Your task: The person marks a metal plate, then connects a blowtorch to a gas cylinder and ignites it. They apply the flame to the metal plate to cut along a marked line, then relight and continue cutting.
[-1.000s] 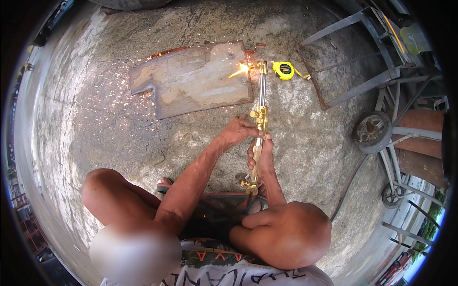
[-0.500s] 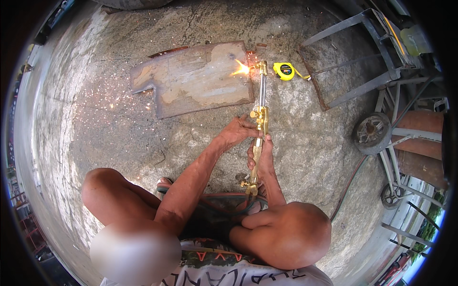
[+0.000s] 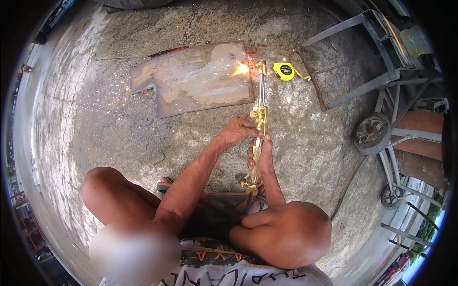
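My right hand (image 3: pixel 266 156) is wrapped round the handle of a brass cutting torch (image 3: pixel 262 95). Further up, the fingers of my left hand (image 3: pixel 236 131) close on the torch just below its valve knobs. The torch points away from me, and its head sits at the right edge of a rusty steel plate (image 3: pixel 200 78) lying on the concrete. A bright orange flame (image 3: pixel 242 69) and sparks shoot leftward over the plate from the tip, whose exact contact is lost in the glare. Hoses (image 3: pixel 219 196) run from the torch's lower end between my legs.
A yellow tape measure (image 3: pixel 284 71) with its blade partly out lies right of the torch head. Beyond it stands a metal frame (image 3: pixel 338 33). A wheeled cart (image 3: pixel 372 133) is at the far right, and a hose (image 3: pixel 350 186) trails across the floor nearby. Thin steel offcuts (image 3: pixel 169 51) border the plate.
The sparks scattered over the floor left of the plate have thinned. Both hands and the torch have stayed almost in place, with the flame still burning.
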### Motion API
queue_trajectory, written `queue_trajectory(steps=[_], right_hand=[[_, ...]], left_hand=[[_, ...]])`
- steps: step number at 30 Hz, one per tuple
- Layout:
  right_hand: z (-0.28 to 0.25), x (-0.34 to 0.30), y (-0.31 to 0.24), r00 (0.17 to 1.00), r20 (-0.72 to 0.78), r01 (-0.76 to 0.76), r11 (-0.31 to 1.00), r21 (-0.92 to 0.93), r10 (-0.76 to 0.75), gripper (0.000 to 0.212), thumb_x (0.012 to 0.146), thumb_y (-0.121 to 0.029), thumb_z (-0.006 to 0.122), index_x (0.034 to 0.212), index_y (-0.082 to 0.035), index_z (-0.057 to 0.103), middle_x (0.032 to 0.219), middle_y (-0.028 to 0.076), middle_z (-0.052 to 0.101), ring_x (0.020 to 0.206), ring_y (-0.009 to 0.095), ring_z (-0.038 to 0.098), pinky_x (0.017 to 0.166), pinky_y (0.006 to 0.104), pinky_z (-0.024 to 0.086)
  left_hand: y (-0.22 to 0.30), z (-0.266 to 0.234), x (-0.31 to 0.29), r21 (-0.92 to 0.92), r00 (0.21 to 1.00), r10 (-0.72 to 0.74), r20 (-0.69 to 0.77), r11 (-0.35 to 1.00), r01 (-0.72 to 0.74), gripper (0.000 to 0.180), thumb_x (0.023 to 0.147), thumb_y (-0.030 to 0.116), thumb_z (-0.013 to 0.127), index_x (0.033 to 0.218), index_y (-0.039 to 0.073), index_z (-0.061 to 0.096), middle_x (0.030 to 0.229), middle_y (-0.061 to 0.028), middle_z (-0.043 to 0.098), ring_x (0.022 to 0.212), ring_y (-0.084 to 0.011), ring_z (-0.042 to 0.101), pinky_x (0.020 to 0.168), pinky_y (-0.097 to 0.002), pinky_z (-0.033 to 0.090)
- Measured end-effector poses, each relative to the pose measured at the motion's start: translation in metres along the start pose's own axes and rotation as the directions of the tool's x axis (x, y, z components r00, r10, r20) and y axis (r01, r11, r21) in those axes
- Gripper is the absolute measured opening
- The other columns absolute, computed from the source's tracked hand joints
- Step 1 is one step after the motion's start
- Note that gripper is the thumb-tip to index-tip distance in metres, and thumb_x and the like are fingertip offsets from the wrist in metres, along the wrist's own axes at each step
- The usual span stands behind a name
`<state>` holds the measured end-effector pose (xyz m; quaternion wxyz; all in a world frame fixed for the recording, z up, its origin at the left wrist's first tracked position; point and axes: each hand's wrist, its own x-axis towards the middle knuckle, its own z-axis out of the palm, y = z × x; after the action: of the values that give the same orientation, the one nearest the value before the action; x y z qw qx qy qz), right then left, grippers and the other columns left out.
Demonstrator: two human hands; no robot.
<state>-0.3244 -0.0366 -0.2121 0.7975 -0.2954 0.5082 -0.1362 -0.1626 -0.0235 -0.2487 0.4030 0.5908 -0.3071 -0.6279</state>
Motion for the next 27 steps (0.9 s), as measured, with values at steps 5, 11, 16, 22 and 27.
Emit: queue_trajectory(steps=[5,11,16,22,27], right_hand=[[-0.003,0.002,0.001,1.000,-0.001,-0.009,1.000,0.002,0.009,0.071,0.091,-0.078,0.027,0.082,-0.011,0.047,0.054,0.001,0.043,0.034,0.011,0.037,0.031,0.0279,0.033],[-0.003,0.003,0.002,1.000,0.013,0.012,1.000,-0.006,-0.012,0.071,0.091,-0.078,0.027,0.083,-0.010,0.046,0.054,0.001,0.043,0.034,0.012,0.038,0.031,0.0283,0.033],[-0.001,0.001,0.000,1.000,0.002,0.008,1.000,-0.010,-0.008,0.070,0.091,-0.077,0.027,0.083,-0.011,0.046,0.054,0.001,0.043,0.034,0.012,0.038,0.031,0.0280,0.033],[-0.001,0.001,0.002,1.000,0.001,0.009,1.000,-0.002,-0.009,0.070,0.091,-0.078,0.028,0.083,-0.011,0.046,0.054,0.001,0.043,0.034,0.011,0.038,0.031,0.0278,0.033],[-0.002,0.002,0.002,1.000,0.007,0.014,1.000,0.003,-0.014,0.070,0.090,-0.078,0.029,0.083,-0.011,0.046,0.054,0.001,0.043,0.034,0.011,0.038,0.031,0.0277,0.033]], left_hand=[[0.007,0.001,-0.004,0.007,1.000,-0.012,-0.006,1.000,0.012,0.067,0.071,0.043,0.083,0.122,0.003,0.069,0.157,-0.0358,0.017,0.152,-0.0389,0.007,0.121,-0.0459,0.017],[0.008,0.001,-0.005,0.015,1.000,-0.016,-0.009,1.000,0.017,0.053,0.075,0.035,0.083,0.118,0.006,0.072,0.159,-0.0331,0.012,0.152,-0.0380,0.003,0.121,-0.0459,0.020],[0.002,0.001,-0.003,-0.008,0.999,-0.007,-0.031,1.000,0.006,0.050,0.076,0.031,0.085,0.116,0.004,0.073,0.158,-0.0342,0.012,0.152,-0.0378,0.002,0.120,-0.0450,0.022],[0.011,0.001,-0.007,0.001,0.999,-0.032,-0.028,0.999,0.032,0.051,0.076,0.032,0.085,0.115,0.002,0.073,0.158,-0.0351,0.008,0.152,-0.0381,0.004,0.119,-0.0447,0.023],[0.011,0.001,-0.008,-0.010,1.000,-0.012,-0.023,1.000,0.011,0.050,0.077,0.033,0.084,0.115,0.003,0.073,0.158,-0.0352,0.011,0.152,-0.0377,0.005,0.120,-0.0446,0.022]])
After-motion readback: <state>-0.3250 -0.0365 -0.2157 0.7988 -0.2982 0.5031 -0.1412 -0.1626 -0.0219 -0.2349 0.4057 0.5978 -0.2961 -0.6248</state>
